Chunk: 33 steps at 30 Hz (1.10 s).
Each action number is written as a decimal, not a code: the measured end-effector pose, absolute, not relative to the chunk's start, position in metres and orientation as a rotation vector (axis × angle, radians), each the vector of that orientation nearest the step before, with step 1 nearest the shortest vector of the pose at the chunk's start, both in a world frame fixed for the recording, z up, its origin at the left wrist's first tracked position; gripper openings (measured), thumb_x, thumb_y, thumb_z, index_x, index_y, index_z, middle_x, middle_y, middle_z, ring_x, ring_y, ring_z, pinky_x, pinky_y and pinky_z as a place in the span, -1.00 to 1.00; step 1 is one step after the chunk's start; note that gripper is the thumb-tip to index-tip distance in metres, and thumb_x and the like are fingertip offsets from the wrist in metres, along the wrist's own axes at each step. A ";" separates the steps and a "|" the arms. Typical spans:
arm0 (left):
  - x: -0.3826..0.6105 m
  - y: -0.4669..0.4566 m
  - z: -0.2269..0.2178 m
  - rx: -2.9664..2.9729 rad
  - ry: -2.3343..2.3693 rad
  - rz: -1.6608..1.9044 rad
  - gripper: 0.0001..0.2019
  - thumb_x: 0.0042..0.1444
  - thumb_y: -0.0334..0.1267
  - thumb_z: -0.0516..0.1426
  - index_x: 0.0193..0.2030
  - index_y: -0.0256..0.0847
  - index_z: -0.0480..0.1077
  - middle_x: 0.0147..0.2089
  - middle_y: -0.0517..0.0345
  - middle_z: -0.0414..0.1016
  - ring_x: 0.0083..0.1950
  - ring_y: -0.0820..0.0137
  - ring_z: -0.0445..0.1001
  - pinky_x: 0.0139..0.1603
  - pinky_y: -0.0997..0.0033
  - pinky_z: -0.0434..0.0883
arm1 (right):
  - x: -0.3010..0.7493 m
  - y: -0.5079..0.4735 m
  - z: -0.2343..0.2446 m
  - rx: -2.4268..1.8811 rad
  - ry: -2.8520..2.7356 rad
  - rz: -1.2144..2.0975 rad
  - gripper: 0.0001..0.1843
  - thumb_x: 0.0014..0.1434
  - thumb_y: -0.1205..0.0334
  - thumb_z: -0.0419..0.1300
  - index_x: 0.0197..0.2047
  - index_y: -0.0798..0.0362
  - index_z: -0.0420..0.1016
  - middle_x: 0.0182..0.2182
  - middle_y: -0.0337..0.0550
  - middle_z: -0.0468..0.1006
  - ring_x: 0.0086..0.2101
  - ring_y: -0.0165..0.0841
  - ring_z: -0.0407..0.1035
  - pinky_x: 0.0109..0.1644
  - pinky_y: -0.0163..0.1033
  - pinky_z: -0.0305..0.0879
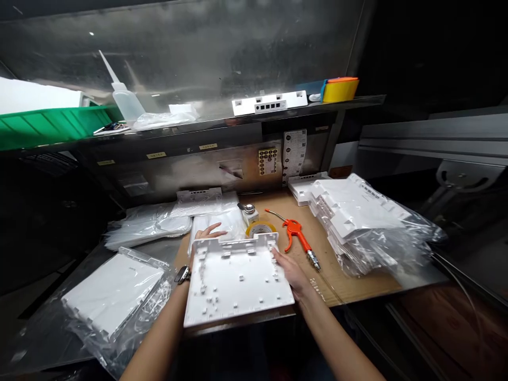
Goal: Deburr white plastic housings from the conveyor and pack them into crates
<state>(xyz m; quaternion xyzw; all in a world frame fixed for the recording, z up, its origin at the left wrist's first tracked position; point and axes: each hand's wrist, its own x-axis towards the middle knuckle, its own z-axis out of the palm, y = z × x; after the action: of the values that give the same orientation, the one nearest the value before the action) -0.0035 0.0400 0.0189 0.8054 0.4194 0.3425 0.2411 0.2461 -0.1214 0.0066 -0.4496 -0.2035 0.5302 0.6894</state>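
A white plastic housing shell [242, 275], its inner side with small posts and clips facing me, is held tilted at the front edge of the bench. My right hand [291, 272] grips its right edge, thumb on the inner face. Behind its upper left corner, my left hand [208, 233] stretches its fingers apart over clear plastic bags [218, 225]; the palm is hidden by the shell. Just beyond the shell lie a roll of yellow tape [260, 228] and a small white bottle with a metal top [250, 212]. An orange air blow gun [296, 233] rests to the right.
Bagged white housings [361, 206] are piled at the right, and another bagged housing [115, 288] lies at the left. More flat bags [151, 222] lie behind it. The shelf [214, 123] above carries a squeeze bottle [126, 100], a green bin [51, 127] and a white housing [270, 103].
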 end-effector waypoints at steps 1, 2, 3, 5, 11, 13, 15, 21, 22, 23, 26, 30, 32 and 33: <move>-0.001 0.040 0.021 2.180 1.151 0.947 -0.60 0.22 0.03 0.12 0.04 -0.13 0.58 0.19 -0.18 0.57 0.16 -0.05 0.51 0.19 -0.10 0.45 | 0.250 -0.129 0.007 -0.990 -0.448 1.211 -0.55 0.01 -0.07 0.50 -0.21 0.14 0.68 -0.38 -0.04 0.72 -0.27 -0.03 0.67 -0.20 -0.04 0.60; 0.002 0.039 0.023 2.160 1.145 0.950 -0.57 0.23 -0.01 0.11 0.10 -0.15 0.57 0.24 -0.17 0.55 0.22 -0.09 0.49 0.22 -0.11 0.43 | 0.253 -0.136 0.007 -0.972 -0.428 1.215 -0.50 0.06 -0.13 0.46 -0.10 0.10 0.67 -0.30 -0.03 0.74 -0.20 -0.04 0.67 -0.12 -0.03 0.61; 0.007 0.038 0.024 2.151 1.132 0.946 -0.55 0.22 -0.04 0.10 0.15 -0.16 0.56 0.27 -0.14 0.53 0.26 -0.09 0.46 0.25 -0.09 0.41 | 0.255 -0.144 0.008 -0.955 -0.402 1.189 -0.45 0.11 -0.17 0.42 0.02 0.04 0.63 -0.19 -0.03 0.74 -0.11 -0.06 0.66 -0.03 -0.02 0.60; 0.017 0.035 0.029 2.150 1.088 0.915 -0.53 0.19 -0.14 0.13 0.22 -0.15 0.53 0.32 -0.05 0.51 0.26 -0.02 0.47 0.27 0.02 0.41 | 0.256 -0.160 0.007 -0.962 -0.369 1.016 -0.39 0.19 -0.18 0.35 0.21 -0.08 0.51 0.03 -0.06 0.69 0.05 -0.10 0.59 0.14 -0.02 0.53; 0.040 0.027 0.039 2.123 1.011 0.856 -0.23 -0.05 -0.40 0.09 0.39 -0.06 0.37 0.43 -0.03 0.38 -0.45 0.49 0.37 -0.34 0.37 0.48 | 0.240 -0.188 -0.026 -1.201 -0.813 0.482 -0.47 0.29 0.03 0.32 0.30 -0.17 0.46 0.28 -0.04 0.51 0.33 -0.06 0.32 0.38 0.04 0.32; 0.043 0.026 0.041 2.110 1.011 0.902 -0.25 -0.05 -0.39 0.09 0.38 -0.11 0.39 0.38 -0.06 0.43 -0.47 0.51 0.34 -0.41 0.41 0.45 | 0.234 -0.190 -0.040 -1.174 -0.971 0.458 -0.53 0.30 0.10 0.30 0.27 -0.21 0.49 0.25 -0.07 0.54 0.29 -0.03 0.37 0.35 0.08 0.37; 0.044 0.024 0.043 2.102 1.044 0.987 -0.30 0.01 -0.37 0.08 0.37 -0.17 0.39 0.30 -0.07 0.52 -0.46 0.49 0.39 -0.43 0.43 0.44 | 0.227 -0.191 -0.046 -1.124 -1.093 0.466 -0.54 0.35 0.16 0.23 0.29 -0.22 0.48 0.23 -0.08 0.55 0.27 -0.04 0.40 0.35 0.11 0.38; 0.043 0.005 0.055 2.259 1.126 1.320 -0.43 0.17 -0.45 0.01 0.30 -0.11 0.47 0.33 0.03 0.50 0.12 0.18 0.58 -0.02 0.24 0.55 | 0.214 -0.196 -0.030 -1.064 -1.253 0.483 -0.42 0.42 0.27 0.11 0.44 -0.31 0.28 0.32 -0.14 0.46 0.32 -0.10 0.34 0.38 0.08 0.34; 0.043 -0.003 0.056 2.324 1.096 1.324 -0.46 0.20 -0.45 0.03 0.26 -0.05 0.51 0.31 0.08 0.53 0.15 0.16 0.57 0.06 0.19 0.54 | 0.213 -0.196 -0.027 -1.084 -1.233 0.493 -0.43 0.43 0.26 0.09 0.44 -0.30 0.26 0.33 -0.14 0.45 0.33 -0.11 0.32 0.39 0.07 0.33; 0.043 -0.011 0.057 2.387 1.056 1.306 -0.50 0.22 -0.44 0.05 0.23 0.01 0.54 0.27 0.13 0.56 0.12 0.15 0.59 0.08 0.15 0.53 | 0.213 -0.196 -0.024 -1.111 -1.193 0.508 -0.45 0.44 0.23 0.09 0.44 -0.29 0.27 0.34 -0.13 0.44 0.35 -0.11 0.30 0.40 0.07 0.31; 0.046 -0.036 0.054 2.619 0.939 1.177 -0.44 0.25 -0.47 0.06 0.31 0.12 0.45 0.30 0.16 0.53 -0.07 0.19 0.65 0.02 0.14 0.57 | 0.219 -0.195 -0.014 -1.211 -0.971 0.595 -0.49 0.42 0.06 0.16 0.39 -0.20 0.35 0.34 -0.08 0.43 0.35 -0.09 0.29 0.41 0.05 0.28; 0.052 -0.064 0.044 2.780 0.935 0.943 -0.02 0.10 -0.66 -0.08 0.61 0.08 -0.28 0.59 0.00 0.00 0.27 0.11 0.54 0.15 0.16 0.59 | 0.235 -0.194 0.005 -1.234 -0.662 0.692 -0.40 0.31 -0.15 0.25 0.33 -0.11 0.42 0.26 -0.02 0.51 0.26 -0.05 0.39 0.37 0.04 0.32; 0.060 -0.077 0.042 2.707 0.866 0.917 0.09 -0.01 -0.68 -0.08 0.60 0.06 -0.45 0.62 -0.01 -0.17 0.44 0.06 0.34 0.26 0.12 0.54 | 0.240 -0.197 0.013 -1.232 -0.629 0.662 -0.40 0.29 -0.17 0.27 0.30 -0.12 0.45 0.22 -0.04 0.55 0.23 -0.05 0.42 0.35 0.04 0.35; 0.066 -0.084 0.042 2.659 0.801 0.929 0.11 -0.03 -0.67 -0.06 0.60 0.04 -0.46 0.63 0.00 -0.20 0.50 0.04 0.23 0.32 0.08 0.49 | 0.240 -0.199 0.016 -1.233 -0.656 0.626 -0.42 0.29 -0.15 0.28 0.29 -0.14 0.47 0.22 -0.05 0.56 0.23 -0.05 0.43 0.35 0.04 0.34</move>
<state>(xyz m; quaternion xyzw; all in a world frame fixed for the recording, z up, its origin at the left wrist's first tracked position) 0.0660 -0.0839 0.0425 0.9029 0.2720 0.3154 0.1065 0.2403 -0.1991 0.0156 -0.5580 -0.2968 0.2832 0.7214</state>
